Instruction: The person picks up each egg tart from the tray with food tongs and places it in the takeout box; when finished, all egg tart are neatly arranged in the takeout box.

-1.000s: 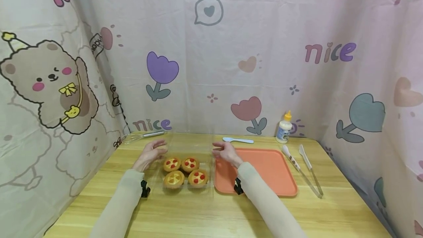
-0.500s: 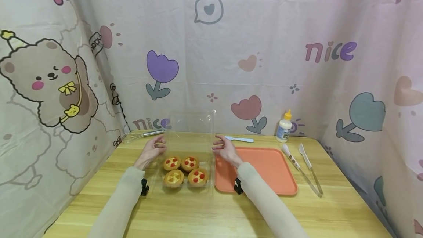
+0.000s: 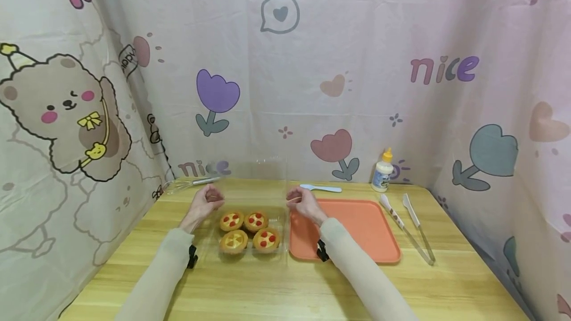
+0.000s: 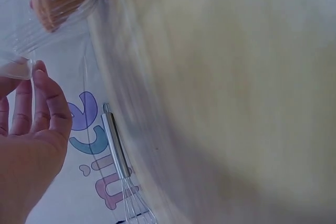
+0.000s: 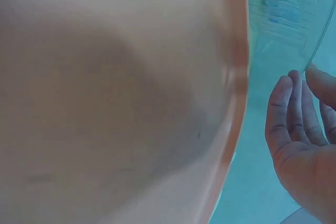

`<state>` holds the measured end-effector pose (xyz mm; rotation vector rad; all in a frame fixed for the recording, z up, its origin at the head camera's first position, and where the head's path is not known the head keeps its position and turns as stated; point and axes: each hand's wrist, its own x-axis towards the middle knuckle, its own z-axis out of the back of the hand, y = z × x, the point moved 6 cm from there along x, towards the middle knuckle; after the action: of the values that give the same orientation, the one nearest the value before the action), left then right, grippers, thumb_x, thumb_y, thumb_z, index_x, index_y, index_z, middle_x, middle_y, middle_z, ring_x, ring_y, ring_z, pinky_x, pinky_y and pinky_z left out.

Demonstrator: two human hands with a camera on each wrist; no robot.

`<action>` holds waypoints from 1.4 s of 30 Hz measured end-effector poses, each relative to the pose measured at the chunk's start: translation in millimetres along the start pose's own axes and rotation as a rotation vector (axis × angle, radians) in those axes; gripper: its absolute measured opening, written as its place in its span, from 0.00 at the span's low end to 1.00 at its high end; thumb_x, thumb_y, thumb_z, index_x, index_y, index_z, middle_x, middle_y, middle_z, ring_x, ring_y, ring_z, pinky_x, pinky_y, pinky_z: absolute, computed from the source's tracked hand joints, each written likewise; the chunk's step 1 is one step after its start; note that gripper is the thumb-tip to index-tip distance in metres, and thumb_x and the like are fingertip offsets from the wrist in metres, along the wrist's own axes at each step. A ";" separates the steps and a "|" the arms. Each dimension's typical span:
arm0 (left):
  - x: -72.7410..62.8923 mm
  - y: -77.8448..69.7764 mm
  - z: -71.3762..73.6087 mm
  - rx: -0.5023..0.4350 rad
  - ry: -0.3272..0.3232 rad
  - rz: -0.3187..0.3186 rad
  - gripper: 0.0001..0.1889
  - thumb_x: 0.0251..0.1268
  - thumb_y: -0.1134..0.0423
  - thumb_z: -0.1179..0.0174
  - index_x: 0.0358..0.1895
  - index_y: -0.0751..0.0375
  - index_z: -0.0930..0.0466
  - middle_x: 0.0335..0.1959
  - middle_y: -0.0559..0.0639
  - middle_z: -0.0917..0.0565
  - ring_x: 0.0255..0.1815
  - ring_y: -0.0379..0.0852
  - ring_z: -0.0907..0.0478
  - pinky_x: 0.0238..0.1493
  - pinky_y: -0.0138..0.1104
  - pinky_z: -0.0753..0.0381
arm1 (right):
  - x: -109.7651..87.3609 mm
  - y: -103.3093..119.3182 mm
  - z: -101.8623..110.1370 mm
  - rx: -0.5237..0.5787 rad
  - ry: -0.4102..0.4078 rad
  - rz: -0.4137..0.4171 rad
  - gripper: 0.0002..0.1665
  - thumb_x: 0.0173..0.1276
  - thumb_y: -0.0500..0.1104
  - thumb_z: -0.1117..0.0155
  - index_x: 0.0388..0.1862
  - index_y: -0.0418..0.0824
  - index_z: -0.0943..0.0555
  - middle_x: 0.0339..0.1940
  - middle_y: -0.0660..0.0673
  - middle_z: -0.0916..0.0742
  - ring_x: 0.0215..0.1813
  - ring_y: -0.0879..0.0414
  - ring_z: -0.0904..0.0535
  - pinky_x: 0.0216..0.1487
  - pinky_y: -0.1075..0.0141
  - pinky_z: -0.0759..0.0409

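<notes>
A clear plastic box [image 3: 277,216] lies on the wooden table, with several small tarts inside. Most tarts [image 3: 256,221] carry red pieces on a pale filling; the front left tart [image 3: 234,241] has yellow wedges. The see-through lid [image 3: 252,180] rises at the box's far side. At its left, my left hand [image 3: 202,205] pinches a plastic corner [image 4: 21,70] between thumb and fingertips, as the left wrist view shows. Opposite, my right hand [image 3: 308,205] pinches the plastic edge with thumb and fingertips, its wrist over the tray's left side.
An orange tray [image 3: 352,232] sits right beside the box. Open tongs [image 3: 412,232] lie further right, and a white bottle with a yellow cap [image 3: 382,175] stands behind. A light blue spatula [image 3: 323,188] and a whisk [image 3: 192,183] lie along the back edge, before a printed curtain.
The clear lid first rose higher behind the tarts, then dipped a little. Both hands stay at the box's sides, their fingers now drawn in closer to the plastic.
</notes>
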<state>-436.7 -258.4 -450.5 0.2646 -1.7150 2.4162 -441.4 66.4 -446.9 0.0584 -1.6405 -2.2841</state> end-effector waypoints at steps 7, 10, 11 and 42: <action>-4.2 -1.4 1.6 0.032 -0.010 0.029 0.15 0.60 0.75 0.35 0.49 0.72 0.27 0.46 0.68 0.16 0.37 0.40 0.18 0.35 0.35 0.16 | -1.1 -2.8 0.0 -0.015 0.001 -0.025 0.13 0.63 0.28 0.35 0.47 0.30 0.21 0.45 0.34 0.14 0.43 0.50 0.16 0.49 0.47 0.16; -2.2 5.4 2.2 0.025 -0.007 0.032 0.15 0.61 0.74 0.35 0.49 0.73 0.26 0.47 0.67 0.16 0.36 0.36 0.19 0.35 0.34 0.16 | -2.3 -1.6 0.4 -0.012 -0.002 -0.036 0.13 0.62 0.28 0.34 0.46 0.29 0.21 0.44 0.35 0.14 0.41 0.53 0.17 0.47 0.49 0.15; -2.7 5.8 2.6 0.019 -0.008 0.032 0.15 0.61 0.74 0.35 0.49 0.74 0.25 0.47 0.68 0.16 0.35 0.36 0.19 0.35 0.34 0.15 | -2.6 -1.2 0.4 -0.014 -0.003 -0.041 0.13 0.62 0.28 0.34 0.46 0.29 0.20 0.44 0.36 0.14 0.40 0.53 0.17 0.47 0.49 0.15; -12.7 8.5 16.8 0.075 0.029 0.109 0.13 0.65 0.76 0.45 0.51 0.76 0.21 0.45 0.61 0.14 0.36 0.33 0.21 0.39 0.28 0.19 | -4.0 -1.3 1.2 -0.024 0.013 -0.074 0.11 0.65 0.31 0.35 0.46 0.35 0.18 0.44 0.38 0.14 0.40 0.53 0.17 0.47 0.51 0.14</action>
<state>-425.5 -277.5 -456.0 0.1484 -1.6711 2.5517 -438.2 69.0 -448.3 0.1296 -1.6304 -2.3520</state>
